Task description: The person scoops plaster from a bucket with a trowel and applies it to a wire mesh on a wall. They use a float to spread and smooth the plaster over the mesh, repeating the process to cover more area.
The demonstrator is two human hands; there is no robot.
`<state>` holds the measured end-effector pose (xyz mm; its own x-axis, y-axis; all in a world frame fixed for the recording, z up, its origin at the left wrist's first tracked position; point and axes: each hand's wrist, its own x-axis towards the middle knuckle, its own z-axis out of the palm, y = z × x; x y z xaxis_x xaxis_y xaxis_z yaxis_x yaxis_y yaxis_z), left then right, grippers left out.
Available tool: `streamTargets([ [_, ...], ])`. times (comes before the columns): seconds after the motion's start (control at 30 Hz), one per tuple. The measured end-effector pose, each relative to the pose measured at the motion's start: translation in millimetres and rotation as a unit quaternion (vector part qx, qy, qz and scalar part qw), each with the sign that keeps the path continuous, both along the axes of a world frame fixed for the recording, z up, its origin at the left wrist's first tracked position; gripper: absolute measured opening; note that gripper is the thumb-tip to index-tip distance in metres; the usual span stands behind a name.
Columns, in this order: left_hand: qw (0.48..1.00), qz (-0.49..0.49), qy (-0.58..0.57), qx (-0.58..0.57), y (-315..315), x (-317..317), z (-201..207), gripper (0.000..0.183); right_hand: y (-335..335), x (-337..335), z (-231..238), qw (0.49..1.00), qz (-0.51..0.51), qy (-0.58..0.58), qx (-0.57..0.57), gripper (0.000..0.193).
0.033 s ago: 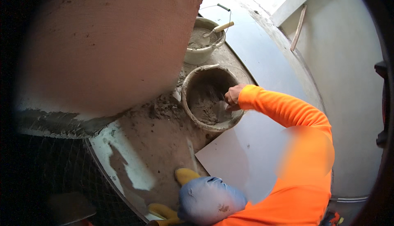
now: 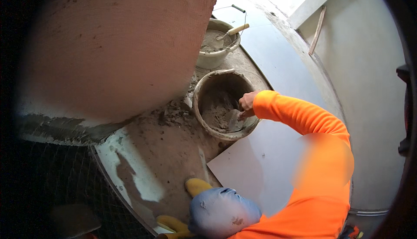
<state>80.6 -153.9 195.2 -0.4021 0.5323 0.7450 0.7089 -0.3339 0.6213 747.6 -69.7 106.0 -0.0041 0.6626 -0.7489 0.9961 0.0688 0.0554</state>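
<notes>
My right hand point(image 2: 248, 103), in an orange sleeve, is closed at the right rim of the near bucket point(image 2: 198, 116). It grips a trowel, whose flat blade point(image 2: 236, 121) lies down in the bucket against grey-brown mortar point(image 2: 217, 116); its handle is hidden in my fist. The mortar covers the bucket's bottom and smears its walls. Behind stands a second bucket point(image 2: 211, 60) with wetter mortar and another trowel, its wooden handle point(image 2: 239, 29) resting over the rim. My left hand is out of sight.
A large plastered surface point(image 2: 117, 52) fills the upper left. Mortar crumbs point(image 2: 173, 114) lie on the dirty floor beside the bucket. A pale board point(image 2: 252, 156) lies under my arm. A wooden strip point(image 2: 317, 30) leans by the right wall. Dark mesh point(image 2: 65, 174) shows at lower left, beside a flat plate point(image 2: 76, 221).
The trowel blade shows more plainly in the bucket, its face turned slightly upward. My right hand has barely moved.
</notes>
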Motion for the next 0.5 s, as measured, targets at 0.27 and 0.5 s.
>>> streamTargets([
  [0.27, 0.994, 0.053, 0.093, -0.012, -39.8, -28.2, 15.3, 0.046, 9.8, 38.4, 14.9, 0.933, -0.319, 0.033, -0.165, 0.050],
  [0.5, 0.968, 0.183, 0.174, 0.010, -25.9, -9.4, 14.1, 0.055, 18.5, 10.0, -43.4, 0.996, 0.012, -0.026, -0.079, 0.043],
])
